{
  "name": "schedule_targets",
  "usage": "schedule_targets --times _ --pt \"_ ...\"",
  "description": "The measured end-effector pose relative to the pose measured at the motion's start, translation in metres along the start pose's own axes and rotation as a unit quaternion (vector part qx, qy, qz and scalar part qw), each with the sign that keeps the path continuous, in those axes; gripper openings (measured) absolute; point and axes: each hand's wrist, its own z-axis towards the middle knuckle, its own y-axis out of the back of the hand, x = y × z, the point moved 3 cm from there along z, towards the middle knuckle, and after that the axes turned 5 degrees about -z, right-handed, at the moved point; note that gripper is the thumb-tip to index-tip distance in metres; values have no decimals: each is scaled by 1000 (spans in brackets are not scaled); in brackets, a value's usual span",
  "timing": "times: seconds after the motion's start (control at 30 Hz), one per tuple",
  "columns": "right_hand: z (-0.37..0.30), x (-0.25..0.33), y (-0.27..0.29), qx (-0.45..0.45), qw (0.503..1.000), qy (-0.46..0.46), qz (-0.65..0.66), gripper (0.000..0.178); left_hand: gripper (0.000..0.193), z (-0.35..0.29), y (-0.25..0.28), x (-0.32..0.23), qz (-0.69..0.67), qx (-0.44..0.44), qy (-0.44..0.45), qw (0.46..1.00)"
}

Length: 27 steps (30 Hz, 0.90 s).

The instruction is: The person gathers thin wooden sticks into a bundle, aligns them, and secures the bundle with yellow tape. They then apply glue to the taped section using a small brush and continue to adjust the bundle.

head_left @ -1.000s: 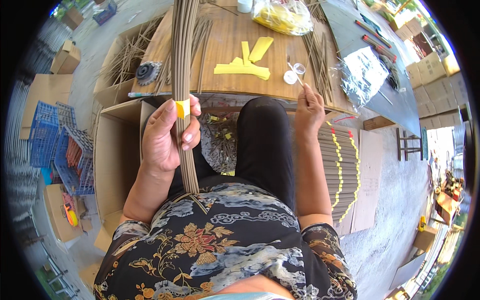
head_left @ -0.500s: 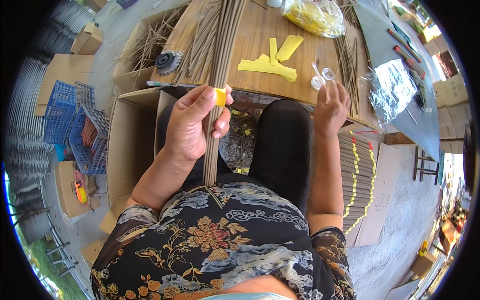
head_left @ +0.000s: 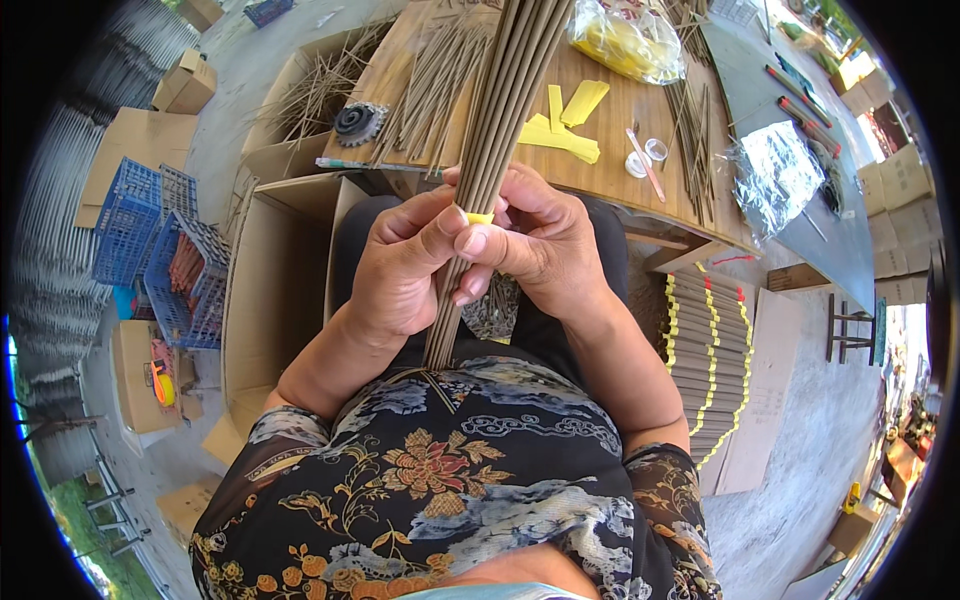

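A bundle of thin brown incense sticks (head_left: pixel 512 85) stands tilted over my lap, its lower end against my shirt. Around its middle goes a yellow paper band (head_left: pixel 480 218), mostly covered by my thumbs. My left hand (head_left: pixel 408 262) is closed round the bundle from the left, thumb at the band. From the right, my right hand (head_left: pixel 540 232) pinches the band and sticks, its thumb tip beside the left one. Some fingers of both hands are hidden behind the bundle. On the wooden table ahead lie yellow paper strips (head_left: pixel 558 140) and a flat stick (head_left: pixel 646 168) beside a small white-filled pot (head_left: pixel 637 164).
Loose sticks (head_left: pixel 435 90) and a black toothed wheel (head_left: pixel 358 124) occupy the table's left. A cardboard box (head_left: pixel 275 260) stands by my left arm. Several banded bundles (head_left: pixel 705 360) lie to the lower right. A plastic bag of yellow paper (head_left: pixel 628 45) sits at the far edge.
My right hand has left the flat stick by the pot and come to the yellow band on the bundle. The bundle's upper end has tilted to the right.
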Motion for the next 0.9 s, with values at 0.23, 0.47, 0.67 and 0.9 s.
schedule_targets --times 0.23,0.47,0.67,0.9 --pt "-6 4 -4 55 998 -23 13 32 37 -8 -2 -2 -65 78 55 993" --pt "-2 6 -6 74 997 28 -24 26 41 -12 4 -3 -119 92 80 985" --pt "1 5 -5 96 994 -41 -43 34 42 -12 14 -2 -152 82 81 982" --pt "2 14 -10 92 994 -58 -22 29 42 -15 23 1 -172 58 91 979"
